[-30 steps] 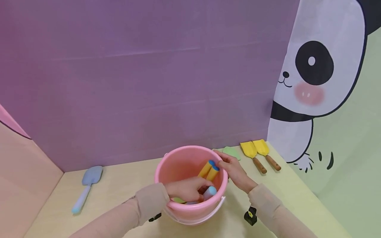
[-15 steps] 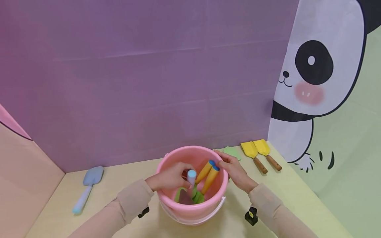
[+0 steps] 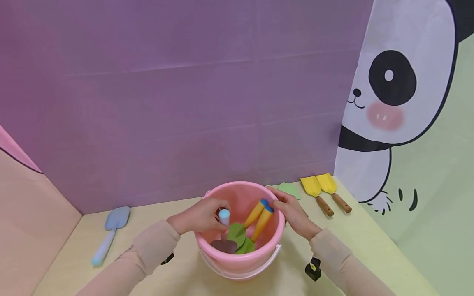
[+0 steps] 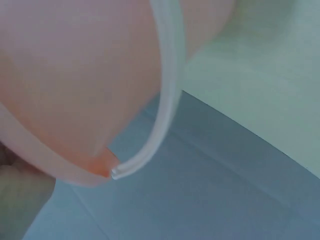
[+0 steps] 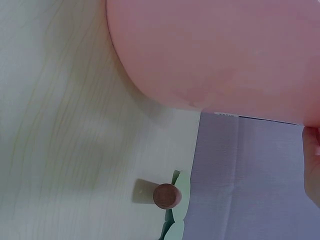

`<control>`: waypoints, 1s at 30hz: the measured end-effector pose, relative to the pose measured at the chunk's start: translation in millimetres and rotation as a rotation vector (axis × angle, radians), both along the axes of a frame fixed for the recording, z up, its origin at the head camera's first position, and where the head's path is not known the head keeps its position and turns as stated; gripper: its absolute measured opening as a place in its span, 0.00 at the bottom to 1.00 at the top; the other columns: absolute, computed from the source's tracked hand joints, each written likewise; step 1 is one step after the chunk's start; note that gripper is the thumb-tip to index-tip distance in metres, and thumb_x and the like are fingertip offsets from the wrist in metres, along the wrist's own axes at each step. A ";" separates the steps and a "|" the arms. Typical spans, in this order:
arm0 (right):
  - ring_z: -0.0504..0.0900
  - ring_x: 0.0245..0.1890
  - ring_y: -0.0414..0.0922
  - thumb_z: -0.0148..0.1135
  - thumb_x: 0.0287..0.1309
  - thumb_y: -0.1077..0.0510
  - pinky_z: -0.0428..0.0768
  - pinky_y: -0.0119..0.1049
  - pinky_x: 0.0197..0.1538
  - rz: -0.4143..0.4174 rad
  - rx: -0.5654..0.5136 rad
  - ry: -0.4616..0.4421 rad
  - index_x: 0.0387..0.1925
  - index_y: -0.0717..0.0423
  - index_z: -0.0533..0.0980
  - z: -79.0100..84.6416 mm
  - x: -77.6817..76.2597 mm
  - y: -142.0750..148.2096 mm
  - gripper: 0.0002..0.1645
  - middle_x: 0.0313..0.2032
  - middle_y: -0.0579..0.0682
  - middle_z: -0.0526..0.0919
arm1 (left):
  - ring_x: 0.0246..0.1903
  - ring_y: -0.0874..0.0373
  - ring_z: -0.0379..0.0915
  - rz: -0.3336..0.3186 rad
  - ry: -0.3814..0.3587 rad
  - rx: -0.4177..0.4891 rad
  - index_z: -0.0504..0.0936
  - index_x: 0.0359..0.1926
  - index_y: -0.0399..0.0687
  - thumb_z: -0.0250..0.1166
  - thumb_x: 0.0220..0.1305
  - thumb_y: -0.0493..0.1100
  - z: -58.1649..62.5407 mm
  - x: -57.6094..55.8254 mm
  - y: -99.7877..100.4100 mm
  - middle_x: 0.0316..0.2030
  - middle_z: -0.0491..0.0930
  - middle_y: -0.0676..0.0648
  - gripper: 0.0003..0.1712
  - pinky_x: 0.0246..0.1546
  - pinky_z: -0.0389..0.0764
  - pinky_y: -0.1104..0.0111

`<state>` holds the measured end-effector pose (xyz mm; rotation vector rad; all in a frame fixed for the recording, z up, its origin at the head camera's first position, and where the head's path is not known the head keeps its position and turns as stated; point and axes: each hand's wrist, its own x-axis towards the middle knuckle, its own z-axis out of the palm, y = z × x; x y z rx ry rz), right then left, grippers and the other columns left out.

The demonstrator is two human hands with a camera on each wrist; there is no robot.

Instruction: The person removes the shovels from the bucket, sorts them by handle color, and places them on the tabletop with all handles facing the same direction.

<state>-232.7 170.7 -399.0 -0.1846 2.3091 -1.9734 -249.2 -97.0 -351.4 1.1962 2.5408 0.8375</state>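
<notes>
A pink bucket (image 3: 242, 262) stands on the table with its white bail handle (image 3: 259, 269) hanging down in front. Inside its left part, my left hand (image 3: 200, 216) pinches the pale, light-blue-tipped handle of a toy shovel (image 3: 224, 216). A dark mauve blade (image 3: 224, 246) shows below that hand. Two tools with orange handles (image 3: 262, 224) and green heads (image 3: 237, 235) lean against the bucket's right inner wall. My right hand (image 3: 293, 213) grips the right rim, its thumb inside. In the right wrist view, part of that hand (image 5: 312, 170) touches the bucket's edge.
A blue toy shovel (image 3: 111, 234) lies at the left of the table (image 3: 155, 222). Two yellow shovels (image 3: 317, 193) with wooden handles lie at the back right, beside a light green piece (image 3: 289, 190). A purple wall (image 3: 185, 102) rises behind.
My left hand has moved up and to the left inside the bucket with the toy shovel, now at the left rim. The right hand keeps its grip on the rim.
</notes>
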 end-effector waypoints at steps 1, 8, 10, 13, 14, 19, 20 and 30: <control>0.78 0.49 0.46 0.51 0.59 0.57 0.80 0.37 0.45 -0.002 0.000 -0.002 0.66 0.50 0.61 -0.2 0.1 0.4 0.32 0.60 0.55 0.70 | 0.28 0.61 0.70 0.004 -0.002 -0.002 0.73 0.27 0.49 0.68 0.47 0.36 0.2 0.3 -0.6 0.23 0.74 0.57 0.11 0.31 0.75 0.71; 0.78 0.48 0.45 0.51 0.59 0.57 0.80 0.37 0.45 -0.011 -0.005 -0.015 0.65 0.48 0.62 -1.0 0.6 2.1 0.31 0.60 0.54 0.70 | 0.29 0.61 0.71 0.023 -0.007 -0.006 0.72 0.28 0.51 0.69 0.47 0.38 0.1 1.0 -3.8 0.25 0.74 0.57 0.12 0.32 0.76 0.71; 0.77 0.49 0.45 0.51 0.59 0.57 0.80 0.37 0.45 -0.008 -0.002 -0.010 0.65 0.47 0.62 -1.7 0.0 1.8 0.31 0.60 0.54 0.70 | 0.29 0.61 0.71 0.022 -0.011 -0.008 0.72 0.28 0.51 0.69 0.47 0.37 0.3 0.9 -4.7 0.25 0.74 0.56 0.12 0.32 0.76 0.71; 0.77 0.49 0.46 0.51 0.59 0.57 0.80 0.36 0.45 0.000 0.001 -0.001 0.66 0.48 0.62 -2.3 -0.9 1.1 0.31 0.60 0.54 0.70 | 0.29 0.60 0.71 0.011 -0.029 -0.013 0.73 0.28 0.51 0.69 0.48 0.37 1.3 1.1 -6.2 0.26 0.73 0.56 0.11 0.32 0.76 0.71; 0.77 0.49 0.46 0.50 0.59 0.57 0.80 0.36 0.45 0.002 0.000 0.002 0.66 0.49 0.61 -2.5 -0.9 1.0 0.32 0.60 0.54 0.70 | 0.30 0.59 0.71 0.000 -0.040 -0.012 0.73 0.29 0.51 0.69 0.48 0.36 1.7 1.2 -6.7 0.26 0.73 0.55 0.11 0.32 0.76 0.71; 0.77 0.48 0.45 0.50 0.59 0.58 0.80 0.36 0.45 -0.002 -0.003 0.005 0.66 0.50 0.61 -1.0 -1.0 0.8 0.32 0.60 0.55 0.70 | 0.34 0.58 0.72 -0.074 -0.123 0.004 0.75 0.34 0.50 0.66 0.50 0.32 4.3 1.7 -9.8 0.30 0.75 0.55 0.12 0.38 0.77 0.69; 0.77 0.48 0.45 0.50 0.59 0.58 0.80 0.35 0.45 -0.005 -0.003 0.005 0.66 0.50 0.61 -0.7 -1.0 0.7 0.32 0.60 0.55 0.70 | 0.35 0.58 0.72 -0.086 -0.133 0.007 0.76 0.35 0.51 0.64 0.51 0.31 4.8 1.9 -10.2 0.31 0.76 0.56 0.13 0.39 0.77 0.69; 0.77 0.49 0.46 0.51 0.59 0.57 0.80 0.38 0.45 -0.015 -0.013 -0.017 0.65 0.48 0.62 -2.5 -1.1 -0.2 0.31 0.60 0.53 0.71 | 0.40 0.64 0.71 -0.231 -0.023 0.062 0.79 0.41 0.49 0.56 0.53 0.25 8.6 5.4 -10.8 0.40 0.79 0.54 0.19 0.44 0.77 0.71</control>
